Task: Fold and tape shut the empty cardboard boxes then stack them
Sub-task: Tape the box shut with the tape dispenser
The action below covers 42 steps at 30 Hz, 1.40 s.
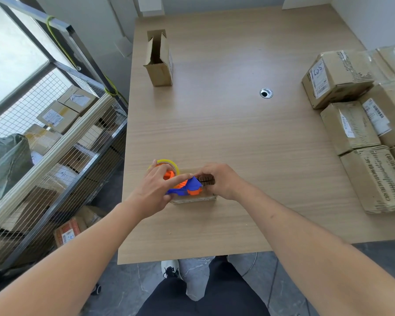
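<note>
Wooden table [237, 144] bears a small box [192, 197] under both hands: left [156, 190] grips tape dispenser [183, 187], right [222, 181] pinches its tape.

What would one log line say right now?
left hand: holds tape dispenser | right hand: steadies box | step: taping

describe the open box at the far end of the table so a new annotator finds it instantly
Start at the wooden table and go to its far left corner, well beyond the hands and the tape dispenser. The open cardboard box stands there upright and alone, its top flaps raised. Unlike the sealed, labelled boxes stacked along the right edge, it is narrow, untaped and visibly empty at the top.
</note>
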Available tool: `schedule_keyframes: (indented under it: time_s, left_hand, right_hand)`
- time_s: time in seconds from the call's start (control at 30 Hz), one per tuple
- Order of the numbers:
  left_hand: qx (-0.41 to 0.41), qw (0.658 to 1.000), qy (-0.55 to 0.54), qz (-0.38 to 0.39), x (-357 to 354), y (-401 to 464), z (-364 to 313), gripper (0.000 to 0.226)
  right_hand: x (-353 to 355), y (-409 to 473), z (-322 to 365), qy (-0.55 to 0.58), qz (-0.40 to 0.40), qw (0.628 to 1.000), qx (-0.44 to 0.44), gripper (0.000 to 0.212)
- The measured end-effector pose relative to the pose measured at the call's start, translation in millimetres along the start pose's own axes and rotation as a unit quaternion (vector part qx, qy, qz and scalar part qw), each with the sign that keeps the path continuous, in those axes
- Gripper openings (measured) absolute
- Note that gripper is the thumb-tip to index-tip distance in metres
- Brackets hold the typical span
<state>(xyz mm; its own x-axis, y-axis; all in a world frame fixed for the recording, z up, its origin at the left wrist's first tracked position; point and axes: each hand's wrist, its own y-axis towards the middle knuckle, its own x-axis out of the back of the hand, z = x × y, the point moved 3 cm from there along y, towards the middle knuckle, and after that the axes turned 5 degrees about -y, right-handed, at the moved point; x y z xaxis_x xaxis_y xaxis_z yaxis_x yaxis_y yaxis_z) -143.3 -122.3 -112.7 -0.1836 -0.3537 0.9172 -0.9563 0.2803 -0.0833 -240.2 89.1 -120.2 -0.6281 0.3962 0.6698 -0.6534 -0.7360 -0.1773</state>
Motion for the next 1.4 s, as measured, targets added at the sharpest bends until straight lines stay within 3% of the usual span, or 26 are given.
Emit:
schedule_keyframes:
  time_s: [0.23, 0.57, 0.83, 0.97, 1.1, 1.27, 1.4]
  left_hand:
    - [0.009, 1.000, -0.007, -0.002, 1, 0, 1, 0.091]
    - [-0.002, 0.999, 0.035, -0.016, 12, -18, -10, 0.080]
    - [0.015, 0.999, -0.025, -0.021, 10, -18, -5, 0.077]
    - [0.025, 0.998, -0.050, 0.000, 3, -13, 2, 0.078]
    - [0.032, 0.997, -0.070, 0.021, 5, -8, 7, 0.076]
    - [0.037, 0.996, -0.071, 0.038, 3, 1, 7, 0.081]
    - [0.037, 0.997, -0.065, 0.036, 2, 1, 5, 0.080]
  right_hand:
    - [-1, 4, 2, 0.047, -0.044, 0.997, -0.035, 0.024]
    - [-8, -1, 3, 0.037, -0.122, 0.991, -0.040, 0.019]
    - [2, -23, 0, 0.010, -0.172, 0.980, -0.098, 0.016]
    - [13, -36, -8, 0.042, -0.166, 0.970, -0.172, 0.016]
    - [26, -41, -21, 0.126, -0.150, 0.937, -0.287, 0.018]
    - [28, -37, -30, 0.139, -0.128, 0.930, -0.316, 0.033]
    - [25, -26, -37, 0.145, -0.117, 0.925, -0.332, 0.029]
